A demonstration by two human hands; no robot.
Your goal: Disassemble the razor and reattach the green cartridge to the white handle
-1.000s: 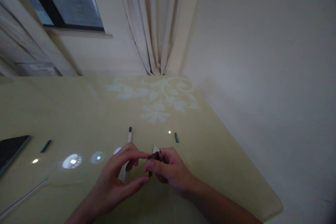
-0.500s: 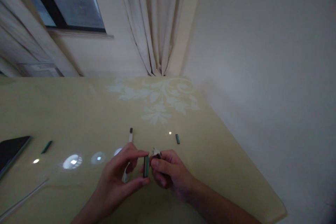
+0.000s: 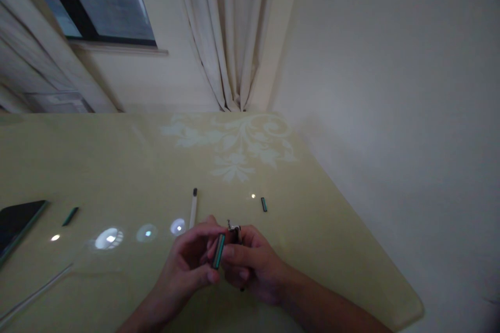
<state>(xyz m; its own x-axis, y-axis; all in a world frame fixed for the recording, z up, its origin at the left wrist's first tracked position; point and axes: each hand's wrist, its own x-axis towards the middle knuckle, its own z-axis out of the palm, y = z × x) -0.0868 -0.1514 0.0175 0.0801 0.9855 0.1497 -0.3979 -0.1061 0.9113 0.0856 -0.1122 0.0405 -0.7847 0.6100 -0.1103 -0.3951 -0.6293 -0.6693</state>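
Closing in on each other, the two hands are now nearer than half a second ago. The left hand (image 3: 187, 270) has curled its fingers more, and the green strip (image 3: 219, 251), which stood upright before, now leans with its top to the right. The left hand pinches this strip between the thumb below and the fingertips above, so the strip sits at the right edge of that hand. Just right of the strip, the right hand (image 3: 252, 265) is closed around a small metal part (image 3: 233, 227) that sticks out above its fingers. On the bench (image 3: 117, 166), a white stick (image 3: 192, 208) lies beyond the left hand, and a short green piece (image 3: 264, 204) lies beyond the right hand.
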